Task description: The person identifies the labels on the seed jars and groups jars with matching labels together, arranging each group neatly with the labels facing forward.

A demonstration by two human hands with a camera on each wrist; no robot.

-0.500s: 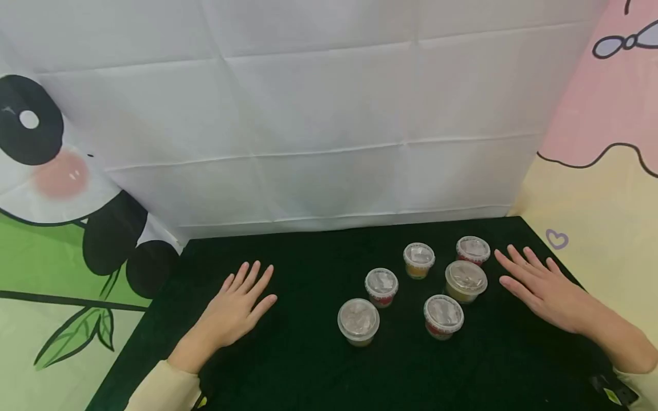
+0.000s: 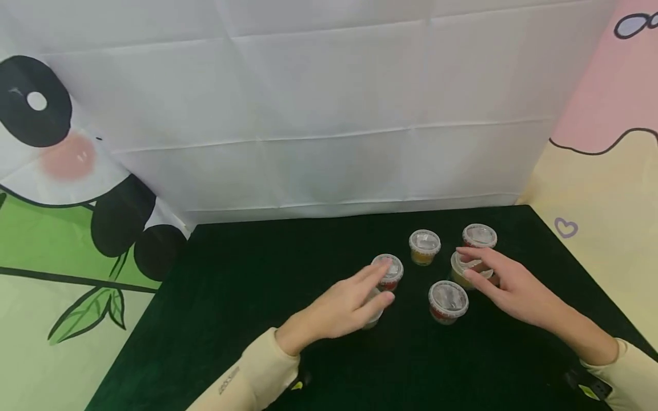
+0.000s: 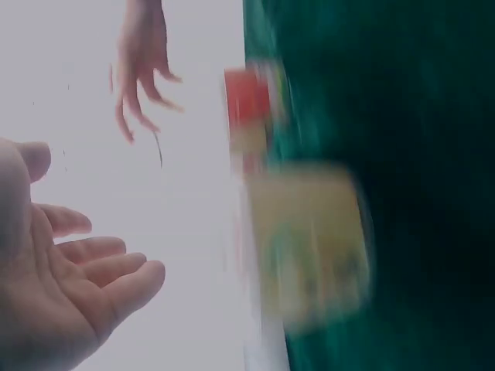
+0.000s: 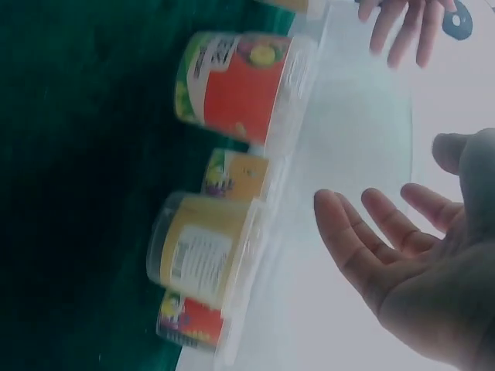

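Several small clear-lidded plastic cups with red or yellow contents stand on the dark green cloth. My left hand [image 2: 341, 305], fingers extended, hovers over the near-left yellow cup [image 2: 371, 324] and partly hides it; a red cup [image 2: 392, 281] is by its fingertips. In the left wrist view that yellow cup [image 3: 313, 239] is blurred, apart from the palm. Above the large yellow cup [image 2: 460, 274] my right hand [image 2: 519, 291] hangs with relaxed, slightly bent fingers, covering part of it. The right wrist view shows this yellow cup [image 4: 203, 247] clear of the fingers.
A red cup [image 2: 448, 301] stands between the hands. Farther back are a yellow cup [image 2: 424, 247] and another red cup [image 2: 479, 235]. A white cloth wall [image 2: 329, 114] rises behind the table, with printed cartoon cloth [image 2: 606, 194] at the sides.
Both hands have moved inward from the table's sides to above the cups, the left rightward and the right leftward. The head view has shifted slightly. The cups stand as before.
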